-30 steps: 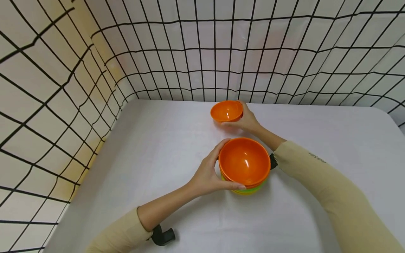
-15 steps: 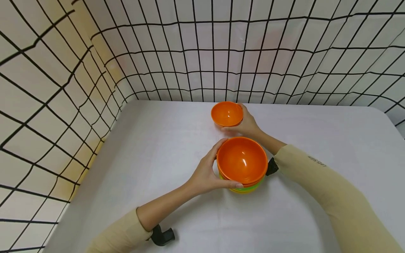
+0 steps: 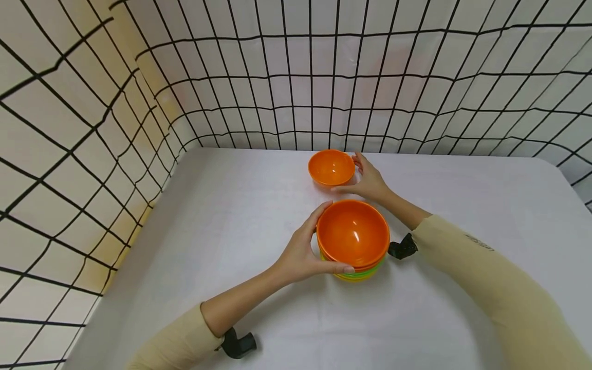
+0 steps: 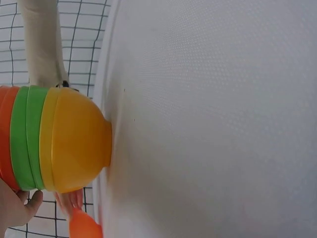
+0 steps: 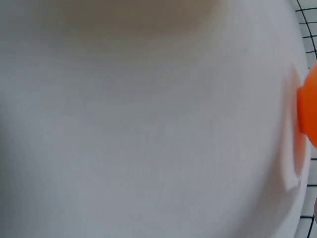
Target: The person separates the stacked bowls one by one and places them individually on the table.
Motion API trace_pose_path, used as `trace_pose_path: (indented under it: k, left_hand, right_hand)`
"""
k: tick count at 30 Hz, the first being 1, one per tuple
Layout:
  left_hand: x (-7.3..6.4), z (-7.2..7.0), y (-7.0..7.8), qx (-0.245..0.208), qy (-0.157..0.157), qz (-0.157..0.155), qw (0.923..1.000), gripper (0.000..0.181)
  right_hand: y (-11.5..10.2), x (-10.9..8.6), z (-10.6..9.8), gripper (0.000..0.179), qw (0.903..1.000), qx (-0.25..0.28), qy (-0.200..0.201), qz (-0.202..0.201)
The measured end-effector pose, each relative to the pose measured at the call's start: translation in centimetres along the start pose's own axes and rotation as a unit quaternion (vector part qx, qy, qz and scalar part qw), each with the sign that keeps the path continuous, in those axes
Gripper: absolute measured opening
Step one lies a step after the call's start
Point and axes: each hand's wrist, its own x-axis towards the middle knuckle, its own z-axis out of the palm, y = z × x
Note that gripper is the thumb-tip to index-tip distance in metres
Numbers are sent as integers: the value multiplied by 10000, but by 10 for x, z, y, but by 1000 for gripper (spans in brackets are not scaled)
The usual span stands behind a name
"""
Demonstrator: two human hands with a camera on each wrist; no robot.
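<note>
A stack of nested bowls (image 3: 353, 234) stands upright on the white table, orange on top, then green, with yellow at the bottom. My left hand (image 3: 302, 257) grips its left side, thumb along the front below the rim and fingers around the back. In the left wrist view the stack's yellow bowl (image 4: 79, 141) rests on its foot. Farther back a single smaller orange bowl (image 3: 331, 167) sits upright on the table. Beside its right side is my right hand (image 3: 370, 180), thumb and fingers spread apart around that edge. The right wrist view catches only part of this orange bowl (image 5: 309, 106).
A black wire grid (image 3: 300, 77) rises along the back and left edges of the white table (image 3: 231, 205). Black wrist-worn cameras hang under both sleeves, the left one (image 3: 238, 344) low over the table and the right one (image 3: 402, 246) close to the stack.
My right hand has loosened from the small orange bowl and drawn slightly right, its fingers parting from the rim. The left hand keeps its grip on the stack, which barely shifts in view.
</note>
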Motion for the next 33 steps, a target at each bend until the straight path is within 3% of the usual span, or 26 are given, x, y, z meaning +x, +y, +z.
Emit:
trace_pose_path:
  k: [8, 16, 25, 33]
  left_hand:
    - [0, 1, 1, 76, 18, -163, 9998, 103]
    - [0, 1, 3, 80, 26, -209, 9997, 104]
    - [-3, -3, 29, -28, -31, -201, 9998, 99]
    - [0, 1, 5, 48, -28, -221, 9997, 102]
  right_hand:
    - [0, -13, -31, 97, 9997, 14, 136, 218]
    - [-2, -27, -47, 88, 9989, 126, 317, 307]
    - [-10, -41, -53, 74, 9965, 563, 578, 195]
    - [-31, -69, -55, 61, 9975, 589, 348, -187]
